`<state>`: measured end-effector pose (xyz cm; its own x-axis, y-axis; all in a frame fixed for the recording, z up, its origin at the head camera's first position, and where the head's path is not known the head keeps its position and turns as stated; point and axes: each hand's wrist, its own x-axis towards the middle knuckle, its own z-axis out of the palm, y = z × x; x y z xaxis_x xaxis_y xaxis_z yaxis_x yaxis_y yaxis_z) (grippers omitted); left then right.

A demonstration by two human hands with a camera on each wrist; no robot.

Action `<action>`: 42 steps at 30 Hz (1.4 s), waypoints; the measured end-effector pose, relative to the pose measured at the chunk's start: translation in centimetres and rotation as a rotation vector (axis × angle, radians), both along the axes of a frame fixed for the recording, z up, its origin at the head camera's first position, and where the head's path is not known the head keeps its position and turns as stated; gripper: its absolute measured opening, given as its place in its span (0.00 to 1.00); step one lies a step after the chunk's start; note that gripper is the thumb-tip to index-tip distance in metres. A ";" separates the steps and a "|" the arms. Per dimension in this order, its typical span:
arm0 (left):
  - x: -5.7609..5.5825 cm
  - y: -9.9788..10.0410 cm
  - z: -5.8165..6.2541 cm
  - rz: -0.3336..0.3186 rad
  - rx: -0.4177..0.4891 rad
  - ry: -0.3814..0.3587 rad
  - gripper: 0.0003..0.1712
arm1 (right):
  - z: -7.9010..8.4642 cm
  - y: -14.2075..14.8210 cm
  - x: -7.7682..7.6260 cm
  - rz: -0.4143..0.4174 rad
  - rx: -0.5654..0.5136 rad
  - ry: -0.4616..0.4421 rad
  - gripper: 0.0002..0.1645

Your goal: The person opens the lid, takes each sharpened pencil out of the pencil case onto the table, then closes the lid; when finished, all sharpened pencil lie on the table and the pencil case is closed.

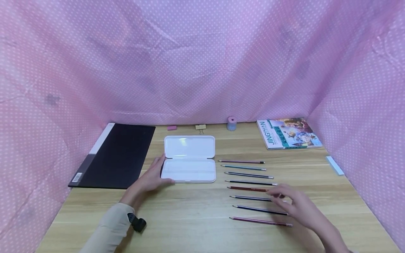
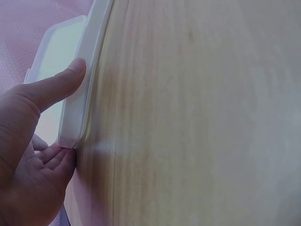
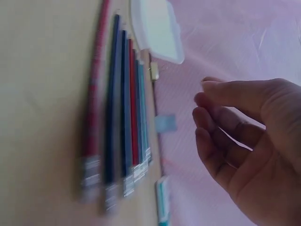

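A white pencil case (image 1: pixel 188 171) lies with its lid (image 1: pixel 190 147) folded back, and its inside holds nothing. My left hand (image 1: pixel 155 177) holds the case at its left end. In the left wrist view the thumb (image 2: pixel 70 77) lies on the case's front wall and the other fingers curl at its corner. Several pencils lie in a row right of the case, among them a red pencil (image 1: pixel 246 189) and a maroon one (image 1: pixel 259 221) nearest the front. Over their right ends hovers my right hand (image 1: pixel 295 205), fingers loosely bent, with nothing between them in the right wrist view (image 3: pixel 235 136).
A black folder (image 1: pixel 120 154) lies to the left. Along the back are a pink eraser (image 1: pixel 172 128), a binder clip (image 1: pixel 200 127) and a small pink-and-blue cylinder (image 1: pixel 232 123). A book (image 1: pixel 289 133) and a light blue strip (image 1: pixel 334 166) lie at the right. Pink dotted cloth surrounds the table.
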<state>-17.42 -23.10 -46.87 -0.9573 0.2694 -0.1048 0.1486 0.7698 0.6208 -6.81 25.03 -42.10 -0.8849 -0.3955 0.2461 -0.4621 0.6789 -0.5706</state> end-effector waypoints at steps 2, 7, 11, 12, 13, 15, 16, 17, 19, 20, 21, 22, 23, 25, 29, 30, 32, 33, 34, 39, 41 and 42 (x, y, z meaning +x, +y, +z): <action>0.0 0.0 0.1 0.007 -0.004 -0.012 0.70 | 0.8 -0.6 -1.4 0.021 -0.014 -0.003 0.16; -0.1 0.0 0.1 0.004 -0.010 -0.019 0.70 | 2.1 -2.6 -4.9 0.058 -0.034 -0.013 0.13; 0.0 -0.1 0.1 0.002 -0.003 -0.007 0.70 | 2.4 -4.8 -7.4 0.089 -0.051 -0.074 0.15; 0.0 -0.1 0.1 0.003 -0.002 -0.004 0.70 | 2.4 -5.5 -8.1 0.101 -0.059 -0.091 0.16; 0.0 -0.1 0.1 0.001 0.001 -0.003 0.70 | 2.4 -6.1 -8.8 0.110 -0.075 -0.112 0.17; 0.0 -0.1 0.0 -0.003 0.007 -0.002 0.70 | 2.2 -7.5 -10.1 0.120 -0.101 -0.150 0.18; 0.0 -0.1 0.0 -0.004 0.010 -0.002 0.69 | 2.0 -8.1 -10.8 0.123 -0.116 -0.170 0.19; 0.0 -0.1 0.0 -0.005 0.012 -0.003 0.69 | 1.8 -8.8 -11.4 0.127 -0.135 -0.190 0.20; 0.1 -0.1 0.0 -0.006 0.017 -0.003 0.69 | 1.5 -10.1 -12.7 0.109 -0.171 -0.239 0.21; 0.1 -0.1 0.0 -0.006 0.018 -0.003 0.69 | 1.2 -10.7 -13.3 0.105 -0.191 -0.257 0.22; 0.1 0.0 0.0 -0.005 0.019 -0.003 0.69 | 1.0 -11.3 -13.9 0.094 -0.212 -0.279 0.22; 0.1 0.0 0.1 -0.004 0.022 -0.003 0.69 | 0.8 -11.9 -14.5 0.084 -0.236 -0.300 0.22; 0.2 0.0 0.1 -0.002 0.023 -0.002 0.69 | 0.5 -12.4 -15.0 0.073 -0.252 -0.311 0.23; 0.2 0.0 0.2 0.001 0.023 -0.003 0.69 | 0.0 -13.3 -16.0 0.050 -0.287 -0.333 0.25; 0.2 0.1 0.3 0.006 0.019 -0.008 0.70 | -0.8 -14.7 -17.4 0.012 -0.325 -0.373 0.27; 0.2 0.0 0.3 0.007 0.019 -0.009 0.70 | -0.9 -14.9 -17.6 0.004 -0.329 -0.379 0.27; 0.2 0.0 0.3 0.010 0.027 -0.008 0.70 | -1.0 -15.3 -17.8 -0.009 -0.351 -0.401 0.26; 0.2 0.0 0.2 0.013 0.037 -0.006 0.70 | -1.0 -15.5 -17.9 -0.011 -0.373 -0.414 0.25; 0.2 0.1 0.2 0.015 0.056 -0.006 0.69 | -1.0 -15.6 -17.9 -0.014 -0.403 -0.432 0.23; 0.2 0.2 0.0 0.028 0.146 0.000 0.70 | -1.0 -15.8 -17.7 0.001 -0.562 -0.485 0.21; 0.2 0.2 -0.1 0.026 0.169 0.004 0.70 | -1.0 -15.8 -17.4 0.011 -0.570 -0.485 0.22; 0.2 0.2 -0.1 0.028 0.174 0.005 0.71 | -1.1 -15.7 -17.2 0.007 -0.555 -0.482 0.24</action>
